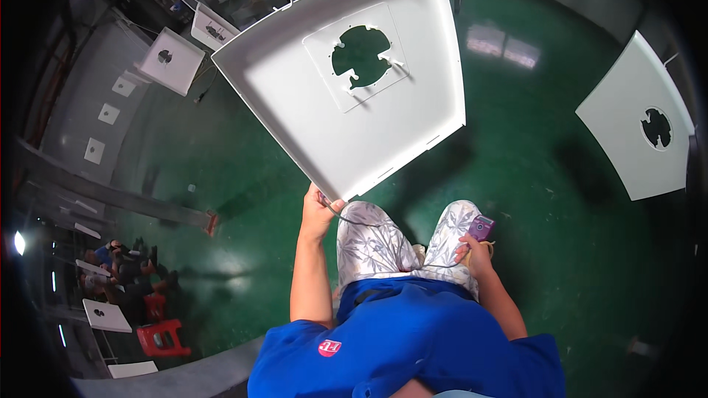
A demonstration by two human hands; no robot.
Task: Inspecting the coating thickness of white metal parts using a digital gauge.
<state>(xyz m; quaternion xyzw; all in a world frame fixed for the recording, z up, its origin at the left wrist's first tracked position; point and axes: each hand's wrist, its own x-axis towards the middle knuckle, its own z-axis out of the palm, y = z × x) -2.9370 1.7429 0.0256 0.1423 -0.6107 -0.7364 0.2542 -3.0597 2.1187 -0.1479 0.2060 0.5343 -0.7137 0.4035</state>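
Note:
A large white panel (295,103) with raised edges and a round cutout hangs in front of me from hooks at its far edge. My left hand (317,215) is closed at the panel's near left corner, its fingers round a small piece with a dark cord (352,221). The cord trails over my left thigh; where it ends is hidden. My right hand (476,254) rests by my right knee, gripping a small purple handheld device (481,228). A yellowish strap (492,249) loops beside that hand.
Another white panel (638,133) hangs at the right. More hang far left, including a nearer one (171,63). Red stools (164,337) and seated people (125,269) are at the lower left. A beam (133,203) crosses the left side above the green floor (531,199).

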